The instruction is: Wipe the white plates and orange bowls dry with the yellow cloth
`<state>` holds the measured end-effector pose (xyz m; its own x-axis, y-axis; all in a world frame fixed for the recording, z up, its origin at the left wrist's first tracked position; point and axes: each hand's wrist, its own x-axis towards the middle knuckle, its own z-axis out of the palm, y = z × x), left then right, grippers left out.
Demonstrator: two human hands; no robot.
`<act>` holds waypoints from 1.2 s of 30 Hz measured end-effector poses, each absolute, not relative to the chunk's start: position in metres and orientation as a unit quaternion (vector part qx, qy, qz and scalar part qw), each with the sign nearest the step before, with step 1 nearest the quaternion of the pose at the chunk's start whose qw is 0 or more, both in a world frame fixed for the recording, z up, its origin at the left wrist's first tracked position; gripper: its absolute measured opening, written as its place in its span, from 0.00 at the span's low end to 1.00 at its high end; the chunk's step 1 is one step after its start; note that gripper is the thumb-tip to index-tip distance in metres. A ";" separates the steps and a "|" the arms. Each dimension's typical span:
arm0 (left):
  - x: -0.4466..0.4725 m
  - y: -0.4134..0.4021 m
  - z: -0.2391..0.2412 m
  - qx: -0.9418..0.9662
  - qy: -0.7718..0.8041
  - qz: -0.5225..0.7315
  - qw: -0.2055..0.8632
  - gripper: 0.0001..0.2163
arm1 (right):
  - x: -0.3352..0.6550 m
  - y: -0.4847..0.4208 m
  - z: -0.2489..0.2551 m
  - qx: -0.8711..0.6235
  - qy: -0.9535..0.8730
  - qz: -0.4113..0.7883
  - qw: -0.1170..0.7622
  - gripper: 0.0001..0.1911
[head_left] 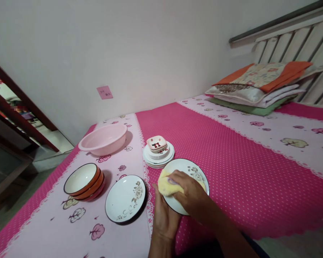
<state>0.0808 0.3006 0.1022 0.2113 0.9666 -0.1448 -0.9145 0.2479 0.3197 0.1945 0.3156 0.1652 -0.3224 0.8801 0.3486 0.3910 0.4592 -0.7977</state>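
A white plate (179, 165) with a dark rim and a grey flower pattern is tilted up in front of me. My left hand (164, 216) grips it at the lower left edge, its fingers partly hidden beneath the plate. Pressed onto the plate's face is a fluffy yellow cloth (164, 184), bunched up in my right hand (187, 188). Just left of my hands, a second flowered plate (123, 197) lies on the bedspread. Beyond the held plate stands a stack of small white plates (146, 156), topped by a square dish (156, 142) with a red and black figure.
Several orange bowls (82, 179) are stacked at the left, white inside. A pink basin (104, 139) sits behind them near the wall. Folded pillows and bedding (258, 89) are piled at the far right by the headboard. The pink bedspread (244, 172) covers the bed.
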 end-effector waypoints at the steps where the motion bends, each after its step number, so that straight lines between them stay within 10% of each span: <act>1: 0.078 0.301 0.105 0.071 0.164 0.611 0.772 0.30 | 0.196 0.313 0.166 -0.408 -0.766 0.325 0.376 0.09; 10: 0.066 0.308 0.097 0.088 0.155 0.623 0.762 0.28 | 0.227 0.299 0.171 -0.428 -0.816 0.333 0.200 0.05; 23: 0.060 0.311 0.105 0.064 0.232 0.675 0.698 0.28 | 0.275 0.322 0.174 -0.684 -0.625 0.002 0.376 0.11; 36: 0.053 0.313 0.103 0.060 0.249 0.692 0.675 0.27 | 0.234 0.335 0.140 -0.577 -0.727 0.287 0.239 0.15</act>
<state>0.0529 0.3131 0.1032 -0.0829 0.9638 -0.2535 -0.9040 0.0343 0.4261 0.2344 0.3351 0.1398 -0.2215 0.9750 0.0155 0.7010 0.1703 -0.6925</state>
